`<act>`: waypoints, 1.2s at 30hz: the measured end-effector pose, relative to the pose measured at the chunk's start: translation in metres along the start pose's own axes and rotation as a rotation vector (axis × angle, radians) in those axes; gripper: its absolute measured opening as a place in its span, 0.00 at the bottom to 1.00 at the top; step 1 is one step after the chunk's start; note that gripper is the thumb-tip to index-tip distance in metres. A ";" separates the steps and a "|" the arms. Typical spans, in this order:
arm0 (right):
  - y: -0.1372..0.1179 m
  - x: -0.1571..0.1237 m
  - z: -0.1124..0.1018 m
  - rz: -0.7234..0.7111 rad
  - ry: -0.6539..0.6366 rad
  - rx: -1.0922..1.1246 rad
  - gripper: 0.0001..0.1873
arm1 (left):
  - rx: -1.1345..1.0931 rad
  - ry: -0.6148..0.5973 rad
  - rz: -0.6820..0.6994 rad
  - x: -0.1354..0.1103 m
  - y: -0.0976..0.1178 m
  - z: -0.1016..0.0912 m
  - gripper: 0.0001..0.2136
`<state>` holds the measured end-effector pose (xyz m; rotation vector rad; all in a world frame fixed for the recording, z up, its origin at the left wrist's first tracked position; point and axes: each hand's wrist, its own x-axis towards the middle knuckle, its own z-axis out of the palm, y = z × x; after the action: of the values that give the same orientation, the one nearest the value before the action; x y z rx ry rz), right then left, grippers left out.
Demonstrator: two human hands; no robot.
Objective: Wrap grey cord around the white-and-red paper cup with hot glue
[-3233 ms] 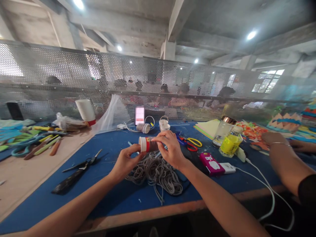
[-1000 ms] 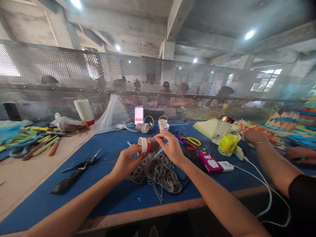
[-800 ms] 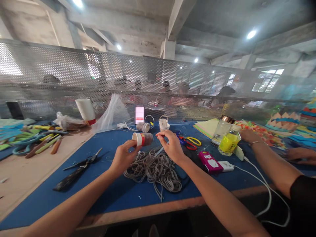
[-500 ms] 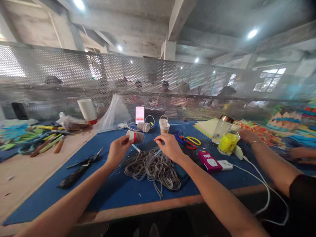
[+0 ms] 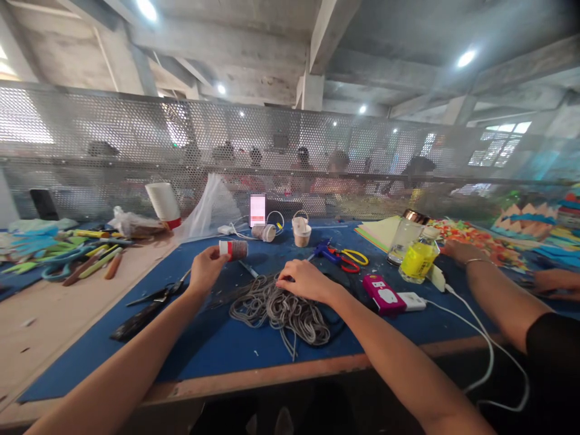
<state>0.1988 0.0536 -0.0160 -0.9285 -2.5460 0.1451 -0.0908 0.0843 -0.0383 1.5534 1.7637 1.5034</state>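
Note:
My left hand [image 5: 207,270] is closed on a small paper cup [image 5: 237,250], holding it tilted on its side above the blue mat. Its white and red end lies at my fingers; grey-brown cord wraps the rest. Over a loose heap of grey cord [image 5: 299,317] hovers my right hand [image 5: 306,279], fingers curled and thumb drawn in. What lies between those fingertips, if anything, is too small to make out. Behind stand a white cup with a handle [image 5: 301,234] and a cord-wrapped cup [image 5: 263,233] on its side.
Black-handled scissors [image 5: 140,314] lie left. Right are a blue glue gun [image 5: 327,252], yellow-and-red-handled scissors [image 5: 353,260], a magenta power bank [image 5: 383,295], and a glass jar [image 5: 405,238] beside a yellow-liquid bottle [image 5: 417,263]. Another person's arm [image 5: 498,296] reaches in. A lit phone [image 5: 258,209] stands behind.
My left hand has carried the cup a little left. My right hand has lowered away from the cup toward the cord heap.

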 end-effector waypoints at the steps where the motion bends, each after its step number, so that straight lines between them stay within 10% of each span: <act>1: 0.000 0.000 0.000 -0.001 -0.006 0.004 0.13 | 0.001 0.020 -0.003 0.000 0.000 0.000 0.20; 10: -0.005 0.002 -0.005 0.003 -0.020 0.109 0.09 | 0.226 0.261 0.342 -0.024 0.030 0.001 0.22; 17: -0.006 0.002 -0.005 0.043 -0.069 0.202 0.06 | 0.091 -0.328 0.636 -0.060 0.055 0.019 0.08; 22: -0.004 0.004 -0.004 0.098 0.013 0.359 0.07 | -0.011 -0.614 0.547 -0.069 0.058 0.023 0.10; 36: -0.013 0.006 -0.012 0.115 0.136 0.621 0.16 | -0.350 -0.757 0.136 -0.075 0.066 0.027 0.11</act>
<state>0.1923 0.0466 0.0003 -0.7920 -2.1131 0.8208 -0.0110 0.0209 -0.0192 1.7491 0.9341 0.9905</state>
